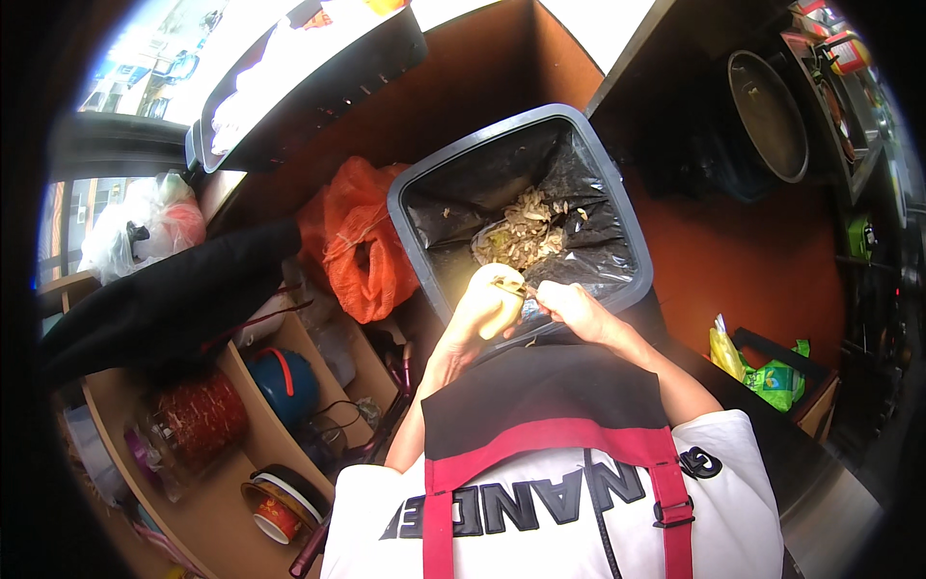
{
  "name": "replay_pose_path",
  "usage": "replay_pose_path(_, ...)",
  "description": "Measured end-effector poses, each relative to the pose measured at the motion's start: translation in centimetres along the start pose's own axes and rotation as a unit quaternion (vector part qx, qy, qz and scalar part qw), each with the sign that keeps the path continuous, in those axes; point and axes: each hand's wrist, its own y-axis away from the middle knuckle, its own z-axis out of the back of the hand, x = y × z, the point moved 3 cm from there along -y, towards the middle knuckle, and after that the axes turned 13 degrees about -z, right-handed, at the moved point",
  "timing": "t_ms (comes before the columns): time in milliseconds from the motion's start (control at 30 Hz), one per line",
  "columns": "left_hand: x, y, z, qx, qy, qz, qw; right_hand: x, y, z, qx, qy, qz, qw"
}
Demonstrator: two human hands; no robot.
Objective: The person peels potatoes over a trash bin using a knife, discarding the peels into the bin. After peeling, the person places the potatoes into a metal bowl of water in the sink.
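Note:
Over the near edge of a grey square bin (633, 181) lined with a black plastic bag, my left hand (483, 304) grips a pale, peeled-looking vegetable (500, 316), perhaps a potato. My right hand (575, 307) is closed on a small tool (526, 291) whose tip meets the vegetable; fingers hide most of it, and its kind cannot be told. Down in the bin lies a heap of pale brown peelings (524, 231), just beyond both hands.
An orange mesh bag (362, 246) stands against the bin's left side. Shelves (268, 434) at lower left hold a blue container (283, 387) and bowls. A large round pot (767, 116) is at upper right, and a green bag (778, 383) at lower right.

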Motion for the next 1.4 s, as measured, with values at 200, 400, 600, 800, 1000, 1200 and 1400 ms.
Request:
replay_pose_path(200,0.3,0.0,0.3,-0.059,-0.028,-0.023,0.998,-1.5,-1.1,-0.2,-0.116,0.168,0.015,0.979)
replay_pose_path(400,0.1,0.4,0.9,-0.02,-0.015,-0.02,0.999,-4.2,-3.0,0.0,-0.218,0.142,-0.115,0.959)
replay_pose_path(600,0.3,-0.4,1.3,-0.01,-0.178,-0.061,0.982,-2.7,-0.3,-0.9,-0.159,0.053,0.028,0.985)
replay_pose_path(800,0.8,0.0,1.4,0.0,-0.201,-0.096,0.975,-4.5,-2.1,0.0,-0.198,0.05,-0.184,0.962)
replay_pose_path(1000,1.2,0.0,2.6,-0.048,-0.275,-0.145,0.949,-1.6,-0.3,-0.7,-0.143,-0.103,-0.081,0.981)
replay_pose_path(1200,1.2,0.0,1.3,-0.081,-0.273,-0.118,0.951,-2.1,-1.5,-1.3,-0.203,0.029,-0.027,0.978)
replay_pose_path(1400,1.2,-0.3,0.3,-0.094,-0.208,-0.115,0.967,-3.2,-1.3,0.2,-0.221,0.029,-0.109,0.969)
